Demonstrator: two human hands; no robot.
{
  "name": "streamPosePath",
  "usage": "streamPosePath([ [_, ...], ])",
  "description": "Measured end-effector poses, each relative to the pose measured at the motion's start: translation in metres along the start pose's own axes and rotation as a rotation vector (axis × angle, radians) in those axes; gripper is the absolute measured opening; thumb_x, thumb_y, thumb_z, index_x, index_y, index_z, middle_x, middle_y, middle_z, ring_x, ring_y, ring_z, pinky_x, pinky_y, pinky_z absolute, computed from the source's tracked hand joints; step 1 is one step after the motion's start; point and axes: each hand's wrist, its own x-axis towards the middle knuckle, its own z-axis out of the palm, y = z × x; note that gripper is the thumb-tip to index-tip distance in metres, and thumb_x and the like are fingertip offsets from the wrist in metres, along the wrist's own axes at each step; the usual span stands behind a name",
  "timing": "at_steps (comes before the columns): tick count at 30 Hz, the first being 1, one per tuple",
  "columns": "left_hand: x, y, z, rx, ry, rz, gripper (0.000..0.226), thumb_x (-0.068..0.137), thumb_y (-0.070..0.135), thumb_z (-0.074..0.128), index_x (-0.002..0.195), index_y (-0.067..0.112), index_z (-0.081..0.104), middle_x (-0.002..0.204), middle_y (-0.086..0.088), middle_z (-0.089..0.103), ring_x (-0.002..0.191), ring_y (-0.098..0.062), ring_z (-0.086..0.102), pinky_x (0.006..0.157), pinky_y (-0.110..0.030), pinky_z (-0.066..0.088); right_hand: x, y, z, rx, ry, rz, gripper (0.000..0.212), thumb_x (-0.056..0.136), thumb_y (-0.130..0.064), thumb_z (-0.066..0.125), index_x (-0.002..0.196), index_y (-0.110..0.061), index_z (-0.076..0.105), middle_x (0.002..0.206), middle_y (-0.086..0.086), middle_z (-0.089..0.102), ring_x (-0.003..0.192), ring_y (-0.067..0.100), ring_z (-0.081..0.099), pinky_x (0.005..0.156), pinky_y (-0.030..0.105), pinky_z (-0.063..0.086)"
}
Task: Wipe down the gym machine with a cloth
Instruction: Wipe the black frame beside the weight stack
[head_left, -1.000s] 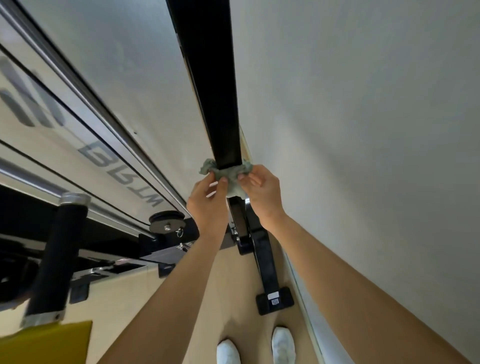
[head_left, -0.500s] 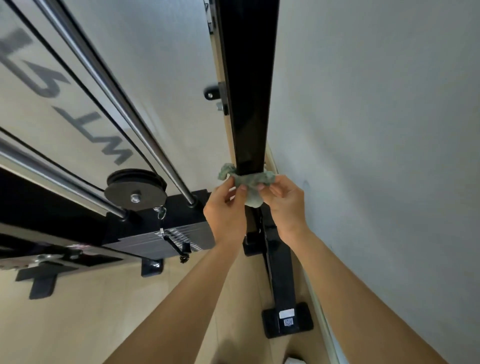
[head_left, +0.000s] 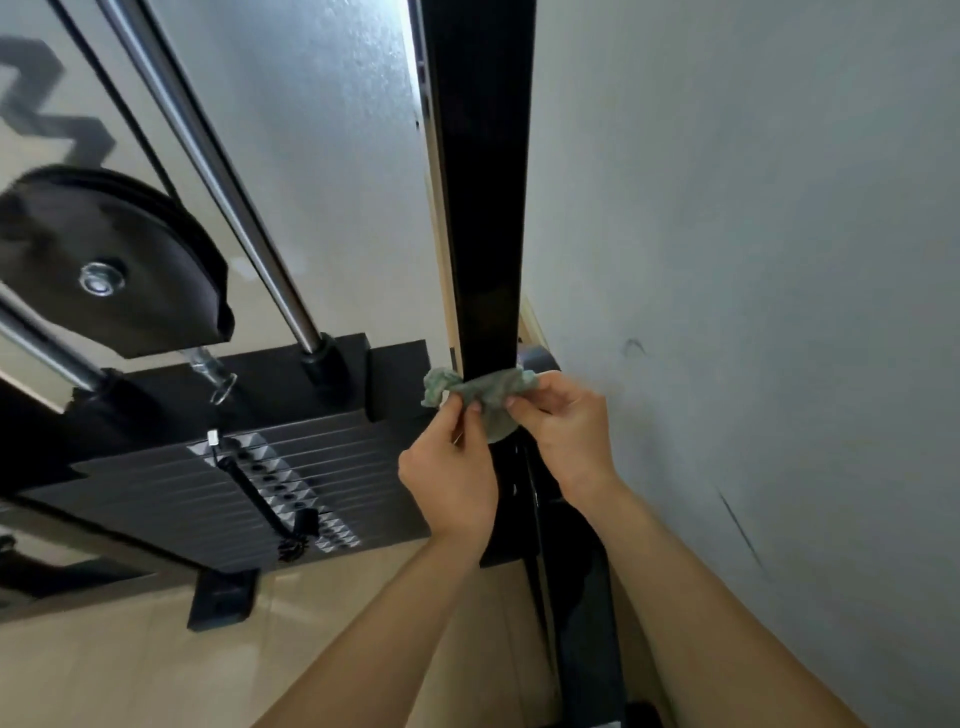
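No text is legible, only a cut-off dark letter shape (head_left: 54, 127) on the white panel (head_left: 322, 135).

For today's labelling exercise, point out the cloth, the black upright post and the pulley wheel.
cloth (head_left: 488, 391), head view, bunched middle.
black upright post (head_left: 483, 182), head view, front face.
pulley wheel (head_left: 132, 244), head view, disc face beside bolt.

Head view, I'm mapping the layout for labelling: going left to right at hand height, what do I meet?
Weight stack → left hand → right hand → grey wall. The cloth, pinched by both hands on the black upright, overlaps them, so it is left out.
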Motion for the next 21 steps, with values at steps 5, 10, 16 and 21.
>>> streamPosePath([
  [5,-0.010,-0.047,0.013,0.085,0.010,0.049,0.012,0.096,0.018,0.067,0.091,0.016,0.079,0.062,0.004,0.069,0.054,-0.012,0.061,0.057,-0.023,0.045,0.004,0.044,-0.014,-0.277,-0.033,-0.063,0.014,0.081,-0.003,0.079,0.081,-0.016,0.072,0.083,0.000,0.077,0.083,0.016,0.075,0.079,0.039,0.062],
  [10,-0.017,-0.075,0.013,0.011,-0.079,-0.063,0.010,0.093,0.021,0.070,0.088,0.018,0.079,0.070,0.006,0.072,0.065,-0.016,0.068,0.067,-0.034,0.055,-0.001,0.056,-0.016,-0.449,-0.002,-0.123,0.014,0.080,-0.006,0.080,0.076,-0.017,0.072,0.074,-0.006,0.074,0.075,0.009,0.073,0.073,0.036,0.062],
  [16,-0.025,-0.089,0.006,-0.459,-0.268,-0.478,0.011,0.093,0.010,0.070,0.090,0.016,0.079,0.086,-0.007,0.078,0.089,-0.027,0.076,0.079,-0.039,0.063,-0.018,0.058,-0.022,-0.662,-0.145,-0.211,0.010,0.082,-0.012,0.080,0.079,-0.020,0.074,0.072,-0.009,0.071,0.069,0.007,0.068,0.065,0.027,0.058],
  [21,-0.024,-0.069,-0.008,-0.833,-0.463,-0.667,0.016,0.099,0.011,0.060,0.107,0.009,0.074,0.105,-0.010,0.077,0.100,-0.022,0.074,0.082,-0.035,0.060,-0.025,0.053,-0.027,-0.694,-0.387,-0.124,0.013,0.083,-0.015,0.079,0.094,-0.022,0.078,0.083,-0.008,0.075,0.078,0.009,0.072,0.077,0.040,0.060],
])
